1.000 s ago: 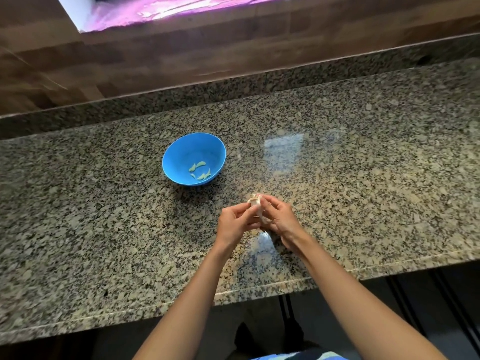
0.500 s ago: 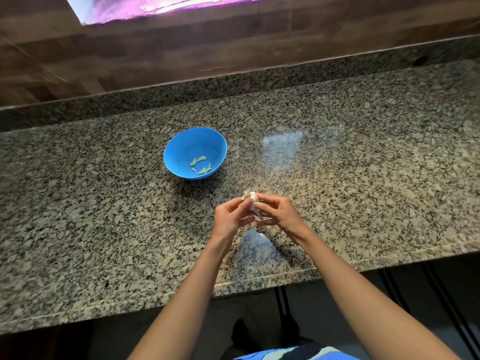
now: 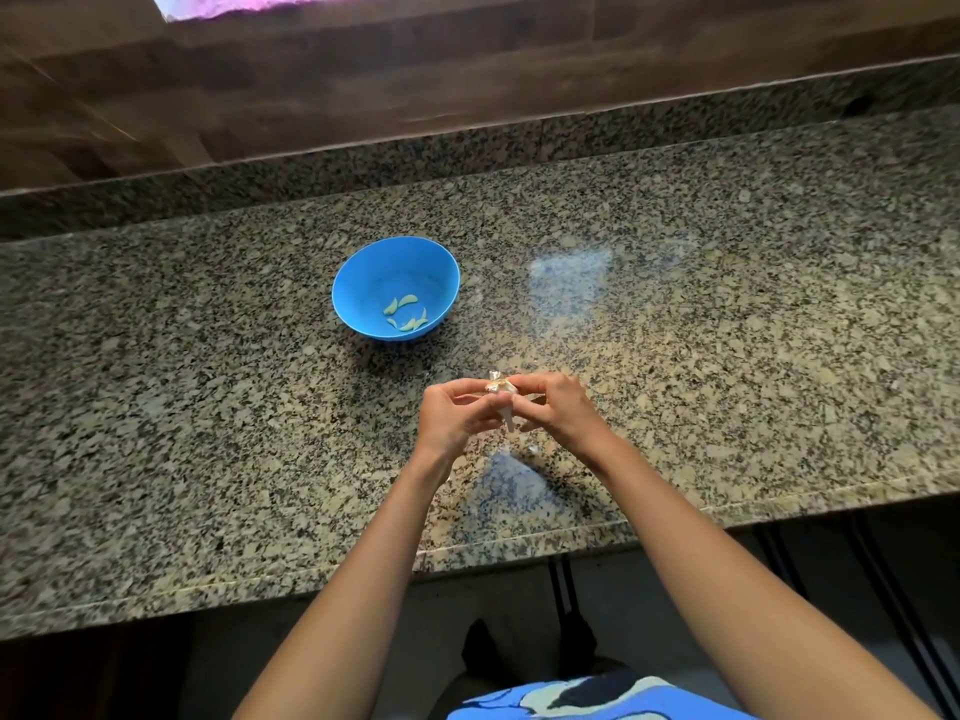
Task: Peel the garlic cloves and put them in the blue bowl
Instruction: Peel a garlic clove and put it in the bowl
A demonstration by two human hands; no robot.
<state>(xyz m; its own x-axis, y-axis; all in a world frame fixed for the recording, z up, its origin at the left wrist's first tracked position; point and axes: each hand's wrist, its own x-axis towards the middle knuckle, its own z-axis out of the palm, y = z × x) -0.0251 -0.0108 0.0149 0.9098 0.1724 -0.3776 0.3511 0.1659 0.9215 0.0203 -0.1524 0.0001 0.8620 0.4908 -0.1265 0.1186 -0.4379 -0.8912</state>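
Above the middle of the speckled granite countertop [image 3: 727, 330], the left hand [image 3: 457, 415] and right hand [image 3: 558, 407] meet with curled fingers, both pinching one garlic piece [image 3: 501, 388] between fingertips and thumbs. It is small and pale, wrapped in whitish papery skin with a crumpled tan tuft sticking up at its 12 o'clock end. A smoother, tapered whitish end points down toward 6 o'clock between the thumbs. Whether it is a single clove or a small cluster cannot be told, as the fingers hide most of it. At about 11 o'clock from the hands, well apart from them, the blue bowl [image 3: 374, 283] stands upright on the counter. Several peeled cloves [image 3: 408, 313], curved and yellowish-green against the blue, lie loose at its bottom. A tiny white scrap of skin [image 3: 532, 449] lies on the granite at roughly 5 o'clock from the garlic, near the right wrist. A wooden wall panel [image 3: 467, 70] runs along the counter's far side at 12 o'clock.
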